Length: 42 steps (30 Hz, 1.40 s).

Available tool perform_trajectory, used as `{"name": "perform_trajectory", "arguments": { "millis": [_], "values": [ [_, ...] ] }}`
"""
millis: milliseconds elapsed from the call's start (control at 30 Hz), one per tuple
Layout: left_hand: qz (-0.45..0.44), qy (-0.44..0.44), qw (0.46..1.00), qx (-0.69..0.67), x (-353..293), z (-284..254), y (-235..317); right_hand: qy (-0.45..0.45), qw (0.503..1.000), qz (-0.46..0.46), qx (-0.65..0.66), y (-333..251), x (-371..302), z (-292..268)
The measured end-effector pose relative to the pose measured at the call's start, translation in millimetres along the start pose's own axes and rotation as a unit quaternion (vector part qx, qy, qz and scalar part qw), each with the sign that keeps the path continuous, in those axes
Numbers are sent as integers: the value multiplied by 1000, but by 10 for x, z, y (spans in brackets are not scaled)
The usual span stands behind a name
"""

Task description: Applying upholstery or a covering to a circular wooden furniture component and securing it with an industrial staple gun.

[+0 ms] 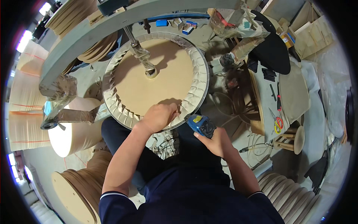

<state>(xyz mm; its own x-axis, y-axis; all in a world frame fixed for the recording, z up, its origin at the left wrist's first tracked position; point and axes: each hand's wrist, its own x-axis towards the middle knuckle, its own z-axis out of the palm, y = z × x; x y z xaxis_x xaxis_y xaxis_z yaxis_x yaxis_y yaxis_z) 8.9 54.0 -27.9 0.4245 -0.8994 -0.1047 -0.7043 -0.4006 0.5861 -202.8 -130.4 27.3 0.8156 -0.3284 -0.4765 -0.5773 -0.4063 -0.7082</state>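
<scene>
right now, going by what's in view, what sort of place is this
Most likely an upholstery workshop: the right hand holds a blue hand tool beside a round board edged with pleated fabric, and stacked round boards stand nearby.

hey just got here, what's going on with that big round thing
The left hand is at the folds of pale material gathered around the edge of a round tan board. The right hand grips a blue handheld tool, its nose close to the rim; whether it touches is unclear. A plastic-wrapped post comes down onto the board.
</scene>
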Motion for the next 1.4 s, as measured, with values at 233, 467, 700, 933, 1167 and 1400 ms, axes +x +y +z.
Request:
{"name": "perform_trajectory", "arguments": {
  "millis": [233, 467, 700, 933, 1167, 1400],
  "values": [
    [-52, 55, 997, -18, 70, 114, -37, -17, 998, -46, 37, -93, 140, 89],
    [-59, 119, 991, -24, 184, 252, -23, 34, 999, -36, 6, -218, 264, 188],
    [-52, 134, 969, -201, 54, 111, 143, 62, 998, -13, 0, 83, 156, 104],
    [123, 126, 977, -118, -58, 58, -32, 44, 991, 51, 115, 213, -29, 19],
    [12, 116, 992, -49, 59, 117, -39, 20, 1000, 22, 0, 47, 11, 37],
    [18, 68, 981, -179, -21, -42, 48, 15, 999, 46, 7, 73, 72, 39]
  ]
}}
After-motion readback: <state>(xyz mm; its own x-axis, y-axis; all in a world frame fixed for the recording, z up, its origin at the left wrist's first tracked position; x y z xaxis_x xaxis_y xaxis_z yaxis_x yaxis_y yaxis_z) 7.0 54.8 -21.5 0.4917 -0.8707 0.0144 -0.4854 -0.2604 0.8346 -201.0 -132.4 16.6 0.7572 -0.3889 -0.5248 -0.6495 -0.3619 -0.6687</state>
